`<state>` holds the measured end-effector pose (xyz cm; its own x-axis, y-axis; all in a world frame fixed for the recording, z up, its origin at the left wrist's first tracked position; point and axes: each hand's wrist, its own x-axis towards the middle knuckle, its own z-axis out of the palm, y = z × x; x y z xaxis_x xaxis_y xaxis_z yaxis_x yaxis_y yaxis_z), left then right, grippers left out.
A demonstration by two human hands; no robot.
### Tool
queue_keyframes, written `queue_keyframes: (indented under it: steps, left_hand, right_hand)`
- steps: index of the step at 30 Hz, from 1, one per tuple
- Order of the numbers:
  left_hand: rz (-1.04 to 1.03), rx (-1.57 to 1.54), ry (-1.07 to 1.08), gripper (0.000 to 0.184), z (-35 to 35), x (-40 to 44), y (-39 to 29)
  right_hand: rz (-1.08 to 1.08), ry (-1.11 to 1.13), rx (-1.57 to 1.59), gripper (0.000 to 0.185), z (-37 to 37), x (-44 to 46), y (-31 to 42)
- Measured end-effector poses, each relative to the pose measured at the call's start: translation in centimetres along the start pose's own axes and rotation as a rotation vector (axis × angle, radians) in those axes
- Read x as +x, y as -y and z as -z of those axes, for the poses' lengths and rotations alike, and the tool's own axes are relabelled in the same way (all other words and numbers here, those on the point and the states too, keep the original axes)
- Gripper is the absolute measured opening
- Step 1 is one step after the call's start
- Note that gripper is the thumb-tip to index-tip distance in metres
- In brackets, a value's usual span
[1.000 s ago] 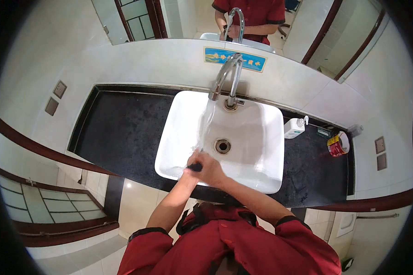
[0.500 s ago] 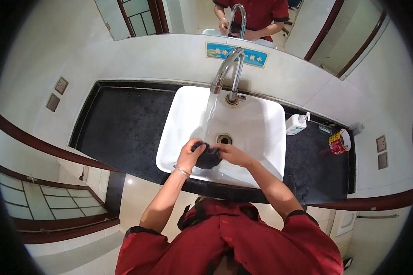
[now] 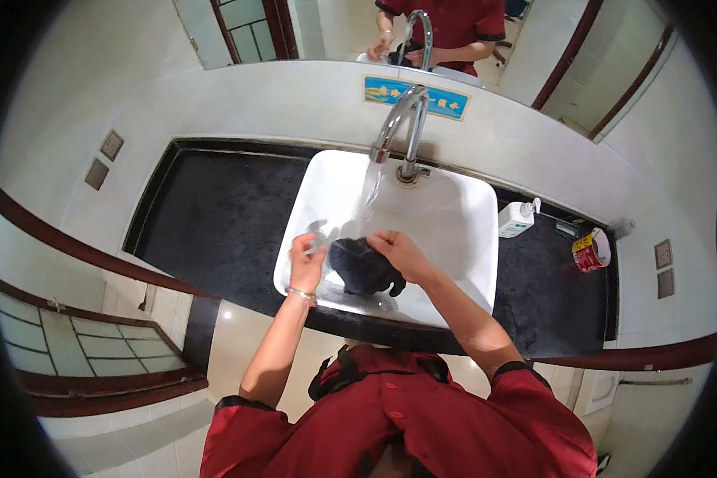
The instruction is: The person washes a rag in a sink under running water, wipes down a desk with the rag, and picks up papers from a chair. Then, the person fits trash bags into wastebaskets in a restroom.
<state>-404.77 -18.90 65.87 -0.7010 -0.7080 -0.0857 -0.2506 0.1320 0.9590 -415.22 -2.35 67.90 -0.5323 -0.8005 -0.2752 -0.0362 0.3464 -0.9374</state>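
Note:
A wet, dark cloth (image 3: 362, 267) hangs spread out over the white sink (image 3: 462, 239), just below the running stream. I cannot tell what kind of article it is. My right hand (image 3: 400, 253) pinches its upper right edge. To its left, my left hand (image 3: 307, 261) is off the cloth with its fingers loosely apart, and nothing shows in it. Water falls from the curved chrome faucet (image 3: 397, 119) towards the cloth's upper edge. The drain is hidden behind the cloth and my right hand.
A black countertop (image 3: 223, 207) surrounds the sink. On its right side stand a white pump bottle (image 3: 518, 219) and a red and yellow container (image 3: 590, 251). Behind the faucet, a blue sign (image 3: 446, 102) is fixed to the wall beneath a mirror (image 3: 334, 32).
My left hand has let go of the cloth and moved left. The cloth, bunched between both hands before, is now spread wider and held by the right hand alone.

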Motion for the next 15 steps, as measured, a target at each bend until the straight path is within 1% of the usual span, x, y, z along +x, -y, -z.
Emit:
queue_keyframes:
  steps: [2, 3, 4, 6, 7, 8, 9, 10, 11, 12, 13, 14, 15]
  left_hand:
    - [0.258, -0.089, 0.156, 0.028, 0.4, -0.7, 1.2]
    - [0.417, -0.226, 0.366, 0.034, 0.0, -1.5, 0.3]
    - [0.614, -0.561, 0.413, 0.039, -1.2, -3.0, -0.6]
    - [0.707, -0.993, 0.684, 0.038, -2.2, -3.1, -0.5]
    - [0.744, -1.006, 0.537, 0.033, -3.0, -2.6, 0.7]
    - [0.582, -1.003, 0.383, 0.027, -4.0, -2.4, 0.1]
    - [0.587, -1.014, 0.356, 0.025, -4.4, -1.9, 0.1]
    - [0.593, -1.026, 0.329, 0.022, -4.5, -1.2, 0.2]
    - [0.630, -1.073, 0.394, 0.021, -4.4, -0.6, 0.0]
    - [0.601, -1.085, 0.386, 0.020, -4.4, -0.5, -0.7]
    - [0.624, -1.067, 0.404, 0.023, -4.4, -0.3, -1.2]
    - [0.647, -1.046, 0.420, 0.027, -4.2, -0.1, -1.3]
    - [0.628, -1.107, 0.470, 0.025, -4.2, 0.3, -0.7]
  right_hand:
    - [0.058, -0.200, 0.222, 0.030, -0.3, 1.3, -0.7]
    - [0.076, -0.161, -0.076, 0.029, -0.3, -0.5, 3.1]
    - [0.430, -0.116, -0.233, 0.028, -1.4, 0.8, -0.3]
    - [0.482, -0.002, -0.483, 0.026, -2.8, -1.2, 1.6]
    - [0.474, -0.024, -0.488, 0.026, -2.1, -2.0, 1.9]
    - [0.491, -0.092, -0.397, 0.025, -1.2, -2.9, 1.9]
    - [0.510, -0.158, -0.306, 0.025, -0.1, -3.9, 1.7]
    - [0.463, -0.376, -0.276, 0.022, 1.9, -4.2, -0.7]
    - [0.082, -0.496, -0.079, 0.020, 4.6, -6.2, 0.2]
    - [0.178, -0.724, -0.181, 0.021, 8.2, -6.6, -4.2]
    - [-0.002, -0.878, -0.161, 0.023, 12.3, -8.1, -6.6]
    - [0.028, -1.143, -0.349, 0.024, 15.7, -9.3, -8.0]
    - [-0.039, -1.337, -0.423, 0.023, 18.8, -10.4, -9.6]
